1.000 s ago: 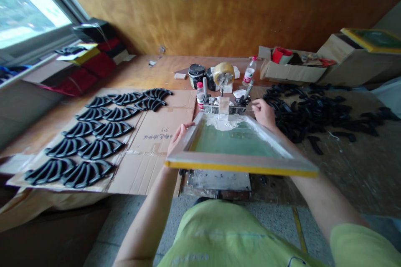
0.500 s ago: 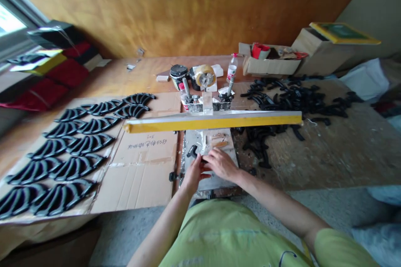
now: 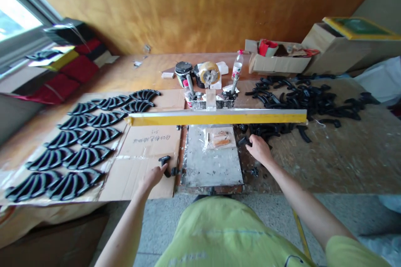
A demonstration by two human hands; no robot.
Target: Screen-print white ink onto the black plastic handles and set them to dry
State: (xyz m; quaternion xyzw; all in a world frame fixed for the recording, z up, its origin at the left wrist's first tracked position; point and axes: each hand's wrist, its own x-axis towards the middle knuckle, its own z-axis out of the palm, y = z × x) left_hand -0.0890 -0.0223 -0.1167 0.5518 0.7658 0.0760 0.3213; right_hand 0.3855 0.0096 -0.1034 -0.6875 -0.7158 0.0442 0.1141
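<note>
My left hand pinches a black T-shaped plastic part above the cardboard sheet, left of the metal plate. On the other side, my right hand is closed on another black part, near the plate's right edge. Between my hands lies the bare grey metal plate, with small orange-brown pieces under clear tape at its far end. Across it runs a long frame with a yellow front edge. Rows of black parts lie fanned out on the left cardboard.
A loose heap of black parts covers the back right. Behind the frame stand a dark tub, a tape roll and a bottle. An open carton sits farther right; red and black boxes are stacked left.
My hands have parted from over the plate. My left hand moved left with a black part, and my right hand moved right to another one. The plate's near area is now uncovered.
</note>
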